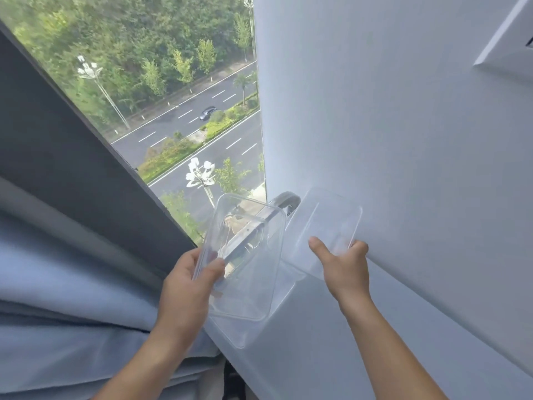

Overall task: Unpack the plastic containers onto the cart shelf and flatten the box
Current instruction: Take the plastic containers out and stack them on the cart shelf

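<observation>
Clear plastic container [251,287] held up before window [184,111], left hand [187,287] gripping its left edge, thumb curled over rim; right hand [346,272] pinches clear lid [326,223] just beside it, against white wall [403,134].

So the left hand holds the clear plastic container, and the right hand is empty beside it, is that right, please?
Not quite. The left hand does hold the clear plastic container, but the right hand is not empty: it grips a second clear plastic piece, apparently a lid, by its lower edge. The head view shows this.
</observation>
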{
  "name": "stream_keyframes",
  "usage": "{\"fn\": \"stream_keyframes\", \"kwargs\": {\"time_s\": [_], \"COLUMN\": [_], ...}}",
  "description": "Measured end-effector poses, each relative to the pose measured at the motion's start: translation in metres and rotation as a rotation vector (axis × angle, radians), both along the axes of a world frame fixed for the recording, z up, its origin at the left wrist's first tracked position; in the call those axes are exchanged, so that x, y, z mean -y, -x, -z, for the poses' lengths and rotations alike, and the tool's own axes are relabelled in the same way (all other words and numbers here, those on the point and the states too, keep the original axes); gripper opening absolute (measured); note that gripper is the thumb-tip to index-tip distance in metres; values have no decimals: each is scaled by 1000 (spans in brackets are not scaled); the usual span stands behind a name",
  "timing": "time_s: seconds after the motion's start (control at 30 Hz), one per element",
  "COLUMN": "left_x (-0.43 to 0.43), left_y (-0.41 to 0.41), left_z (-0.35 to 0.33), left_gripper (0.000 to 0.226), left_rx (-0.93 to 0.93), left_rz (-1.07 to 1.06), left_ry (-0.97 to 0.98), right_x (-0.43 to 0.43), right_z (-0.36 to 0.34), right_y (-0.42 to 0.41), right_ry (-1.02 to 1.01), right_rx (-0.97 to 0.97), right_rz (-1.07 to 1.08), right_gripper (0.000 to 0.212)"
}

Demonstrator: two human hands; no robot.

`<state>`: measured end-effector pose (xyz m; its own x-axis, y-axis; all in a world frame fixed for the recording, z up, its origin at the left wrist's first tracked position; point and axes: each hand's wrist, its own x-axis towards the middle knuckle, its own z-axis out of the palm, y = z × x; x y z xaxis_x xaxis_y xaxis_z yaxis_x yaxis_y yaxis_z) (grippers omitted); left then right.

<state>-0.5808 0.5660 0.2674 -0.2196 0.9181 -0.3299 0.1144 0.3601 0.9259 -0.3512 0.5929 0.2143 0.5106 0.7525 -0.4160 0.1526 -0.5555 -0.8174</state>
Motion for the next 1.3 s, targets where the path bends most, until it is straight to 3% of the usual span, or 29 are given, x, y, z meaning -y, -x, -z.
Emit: {"fn": "stream_keyframes", "kwargs": {"time_s": [0.2, 0.87, 1.1, 1.3], "left_x": [-14, -39, -34, -22], "left_y": [2, 22, 24, 23], "left_z": [14, 24, 16, 11], "left_gripper": [41, 28, 36, 35], "left_rx": [9, 84, 93, 96], "left_rz": [19, 146, 187, 327], "left_ry": [27, 83, 49, 71], "right_x": [-24, -30, 12, 55], "right_z": [15, 27, -7, -23], "right_y": [18, 54, 61, 84], "right_ry": [100, 154, -134, -120], "right_rx": [51, 94, 104, -34], "right_rz": [64, 238, 224, 9], "right_gripper": [76, 85, 70, 50]}}
